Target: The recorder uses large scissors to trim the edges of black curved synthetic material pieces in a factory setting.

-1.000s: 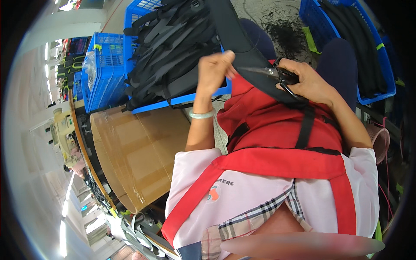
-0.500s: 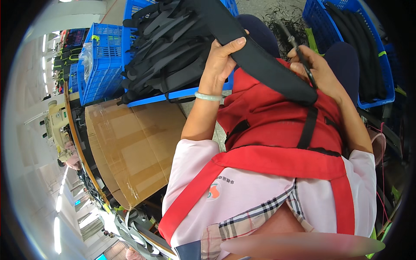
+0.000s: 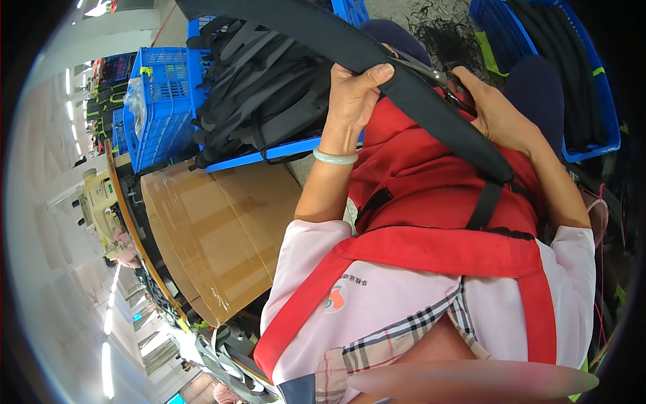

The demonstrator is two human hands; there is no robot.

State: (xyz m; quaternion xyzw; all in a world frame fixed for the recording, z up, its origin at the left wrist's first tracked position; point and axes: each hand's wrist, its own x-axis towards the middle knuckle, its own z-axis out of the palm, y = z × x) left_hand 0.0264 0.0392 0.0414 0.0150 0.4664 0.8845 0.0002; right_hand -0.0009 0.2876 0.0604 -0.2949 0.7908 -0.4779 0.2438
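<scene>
A long black padded strap [image 3: 441,121] runs slantwise from the upper left down over my lap, its rounded end resting on my red apron [image 3: 404,178]. My left hand [image 3: 355,97] grips it near its middle, thumb on top. In my right hand [image 3: 501,114] is a pair of scissors [image 3: 420,67], fingers in the dark handles. The metal blades point left along the strap's far edge, close to the left fingertips. Whether the blades are parted around a thread there, I cannot make out.
A blue crate [image 3: 289,151] heaped with black straps stands ahead to the left, another blue crate [image 3: 161,87] beside it. A cardboard box [image 3: 222,229] lies nearer. At right, a blue crate [image 3: 595,148] holds black strips. Black scraps [image 3: 451,40] litter the floor.
The scissors have swung from pointing away, beyond the strap, to lying along its far edge near my left hand. The strap has shifted slightly right, with more of it showing at upper left.
</scene>
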